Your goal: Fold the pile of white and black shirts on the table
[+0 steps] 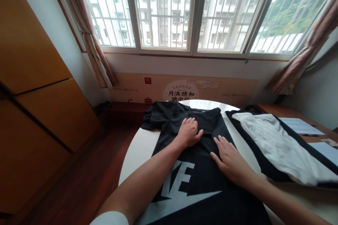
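A round white table [134, 158] stands by a barred window [194, 17], tied-back curtains [99, 56] on either side, a printed banner [155, 84] on the wall below. Wood cabinet [34, 38] at far L, over a dk red floor [87, 172]. At R, a brown desk [271, 109] w/ papers [301, 126]; nearer, a white garment [280, 144] lies atop dk cloth [253, 151]. Center: a blk T-shirt [203, 163] w/ pale print lies on the table, one sleeve out to L. L hand [188, 133], grasping nothing, rests on it nr the collar, fingers slightly bent; R hand [229, 160], also unclenched, fingers extended, is at the shirt's R side, firm contact unclear.
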`<action>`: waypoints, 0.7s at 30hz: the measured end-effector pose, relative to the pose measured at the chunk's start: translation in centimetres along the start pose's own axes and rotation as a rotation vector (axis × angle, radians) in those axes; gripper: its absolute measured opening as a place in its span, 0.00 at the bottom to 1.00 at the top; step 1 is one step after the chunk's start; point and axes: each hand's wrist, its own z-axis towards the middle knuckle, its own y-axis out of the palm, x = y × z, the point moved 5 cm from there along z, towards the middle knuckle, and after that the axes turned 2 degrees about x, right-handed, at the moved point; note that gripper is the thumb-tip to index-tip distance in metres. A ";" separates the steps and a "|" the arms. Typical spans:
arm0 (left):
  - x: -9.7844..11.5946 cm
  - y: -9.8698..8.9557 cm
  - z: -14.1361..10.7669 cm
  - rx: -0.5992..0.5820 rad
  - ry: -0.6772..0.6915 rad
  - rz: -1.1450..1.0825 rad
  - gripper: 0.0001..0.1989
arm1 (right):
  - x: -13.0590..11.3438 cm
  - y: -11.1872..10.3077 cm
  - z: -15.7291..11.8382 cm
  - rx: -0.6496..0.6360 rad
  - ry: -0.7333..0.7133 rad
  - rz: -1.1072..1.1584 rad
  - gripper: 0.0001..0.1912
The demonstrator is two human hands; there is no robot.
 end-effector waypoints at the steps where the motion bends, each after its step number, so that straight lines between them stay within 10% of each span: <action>1: 0.0 -0.1 0.0 0.010 -0.020 0.024 0.20 | -0.6 0.0 -1.7 -0.019 -0.012 -0.003 0.38; 6: 0.0 -0.8 0.1 0.069 -0.101 0.196 0.25 | -3.0 -1.2 -6.9 -0.087 -0.101 0.038 0.40; 14: 2.8 -1.0 3.7 0.059 -0.032 0.228 0.20 | -4.0 -3.3 -6.8 -0.167 -0.183 0.158 0.45; 21: 9.6 3.9 12.5 -0.335 0.252 0.008 0.28 | -3.4 -3.5 -6.7 -0.277 -0.178 0.301 0.48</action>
